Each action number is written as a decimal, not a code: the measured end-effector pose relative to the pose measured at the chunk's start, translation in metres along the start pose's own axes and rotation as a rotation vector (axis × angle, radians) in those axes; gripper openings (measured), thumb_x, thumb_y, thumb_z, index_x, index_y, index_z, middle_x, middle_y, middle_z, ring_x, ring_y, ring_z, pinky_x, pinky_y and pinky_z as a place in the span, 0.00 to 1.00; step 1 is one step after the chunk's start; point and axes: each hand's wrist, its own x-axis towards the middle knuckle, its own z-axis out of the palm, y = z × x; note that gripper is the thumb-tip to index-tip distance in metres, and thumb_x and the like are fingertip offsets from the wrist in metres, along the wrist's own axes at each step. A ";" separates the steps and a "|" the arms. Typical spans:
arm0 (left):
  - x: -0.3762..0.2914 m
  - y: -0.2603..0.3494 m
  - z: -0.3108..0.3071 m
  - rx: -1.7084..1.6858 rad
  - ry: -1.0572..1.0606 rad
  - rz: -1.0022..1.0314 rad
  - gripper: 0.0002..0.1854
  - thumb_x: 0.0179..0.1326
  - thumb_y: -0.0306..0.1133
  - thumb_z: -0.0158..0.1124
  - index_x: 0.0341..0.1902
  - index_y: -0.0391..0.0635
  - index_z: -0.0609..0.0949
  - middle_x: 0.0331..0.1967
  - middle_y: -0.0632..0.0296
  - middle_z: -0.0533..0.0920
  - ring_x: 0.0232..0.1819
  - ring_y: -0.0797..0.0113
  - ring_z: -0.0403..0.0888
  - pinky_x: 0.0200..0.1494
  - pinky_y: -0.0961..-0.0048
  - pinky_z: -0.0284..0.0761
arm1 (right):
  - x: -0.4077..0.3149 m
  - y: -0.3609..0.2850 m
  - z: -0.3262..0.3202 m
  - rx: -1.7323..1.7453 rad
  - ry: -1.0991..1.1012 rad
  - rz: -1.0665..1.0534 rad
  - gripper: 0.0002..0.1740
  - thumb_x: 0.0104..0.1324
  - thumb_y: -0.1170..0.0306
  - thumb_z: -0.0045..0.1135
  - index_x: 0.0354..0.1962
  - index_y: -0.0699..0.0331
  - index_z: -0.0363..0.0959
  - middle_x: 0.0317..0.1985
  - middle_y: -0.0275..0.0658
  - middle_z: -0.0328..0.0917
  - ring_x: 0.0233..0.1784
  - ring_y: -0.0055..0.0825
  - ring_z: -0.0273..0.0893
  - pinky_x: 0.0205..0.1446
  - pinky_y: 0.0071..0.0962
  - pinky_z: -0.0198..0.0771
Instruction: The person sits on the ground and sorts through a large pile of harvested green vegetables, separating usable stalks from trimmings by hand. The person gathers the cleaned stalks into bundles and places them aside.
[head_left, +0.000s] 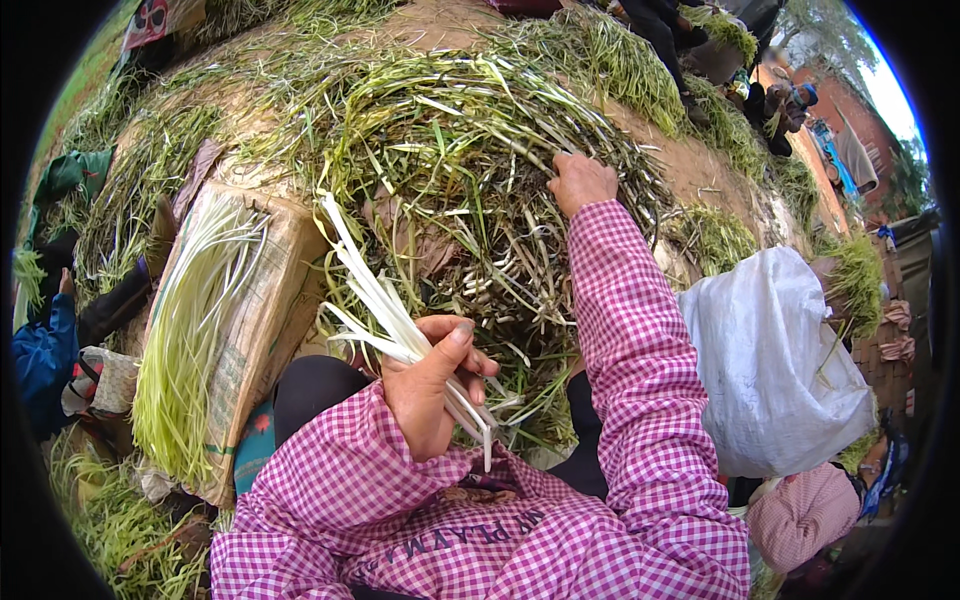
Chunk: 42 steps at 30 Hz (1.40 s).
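Observation:
My left hand (439, 386) is closed around a small bunch of white, blanched stalks (375, 296), likely chives. Their pale upper ends point up and left, while a few thin ends hang below my fingers. Farther out, my right hand (585, 182) rests at the right side of a heap of tangled stalks (480, 180), its fingertips down among them. Whether those fingers hold any stalks is hidden. The heap mixes green and yellowish leaves with dark, dirty roots. To my left, cleaned white and pale-green stalks (202, 322) lie in a long layer on a woven sack (259, 330).
A white woven sack (772, 360) bulges beside my right arm. More green stalks (615, 67) cover the ground ahead. People sit nearby, including one with a blue sleeve (45, 352) at left and one with a checked sleeve (806, 517) at lower right.

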 end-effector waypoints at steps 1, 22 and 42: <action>-0.001 0.000 0.000 -0.009 -0.004 0.009 0.09 0.58 0.28 0.59 0.40 0.38 0.73 0.20 0.58 0.74 0.24 0.64 0.78 0.16 0.76 0.71 | -0.002 0.000 0.001 -0.059 0.007 -0.039 0.16 0.62 0.60 0.52 0.46 0.57 0.72 0.43 0.37 0.70 0.49 0.29 0.66 0.55 0.34 0.61; -0.007 -0.002 0.002 -0.012 -0.016 -0.090 0.06 0.59 0.25 0.56 0.39 0.39 0.74 0.20 0.58 0.74 0.23 0.63 0.77 0.18 0.75 0.72 | 0.048 0.069 -0.008 0.016 0.169 0.153 0.52 0.50 0.47 0.61 0.66 0.54 0.43 0.64 0.49 0.53 0.68 0.44 0.50 0.68 0.48 0.45; -0.005 0.001 0.005 -0.047 -0.004 -0.144 0.07 0.58 0.25 0.57 0.39 0.38 0.73 0.19 0.57 0.74 0.23 0.62 0.77 0.17 0.74 0.72 | 0.023 0.072 -0.030 0.358 0.082 -0.011 0.54 0.45 0.55 0.69 0.64 0.65 0.47 0.55 0.51 0.67 0.55 0.39 0.69 0.61 0.36 0.62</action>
